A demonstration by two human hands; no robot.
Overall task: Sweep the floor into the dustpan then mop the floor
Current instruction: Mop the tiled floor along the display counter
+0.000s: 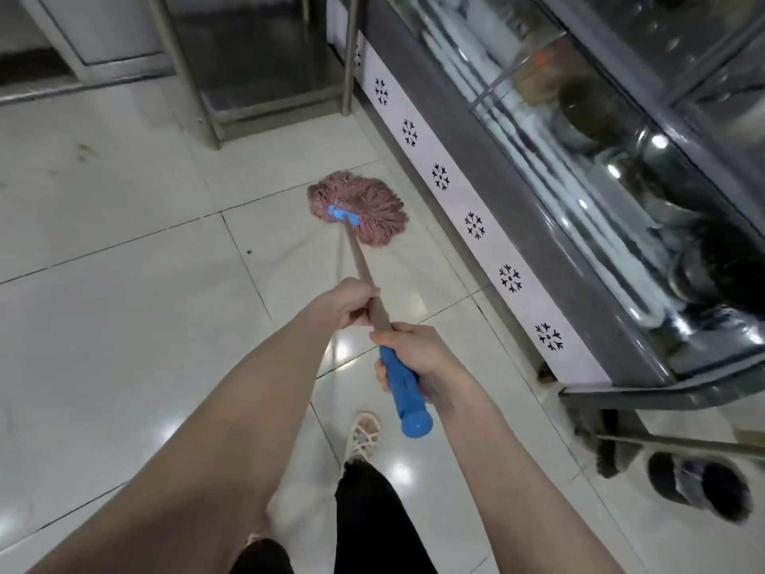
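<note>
On glossy floor (124,325), stringy pink mop (372,203)

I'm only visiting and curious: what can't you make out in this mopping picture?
Head view:
- Goods in the display case: blurred behind glare on the glass.
- Dark fuzzy object, lower right: too blurred to identify.
- Mop handle: middle hidden under the left hand and right hand.
- Dustpan: nowhere in frame.

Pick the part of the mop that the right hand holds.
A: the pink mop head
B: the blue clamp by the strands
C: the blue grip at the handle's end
C: the right hand curls round the blue grip, while the left hand holds the bare shaft further down.
</note>
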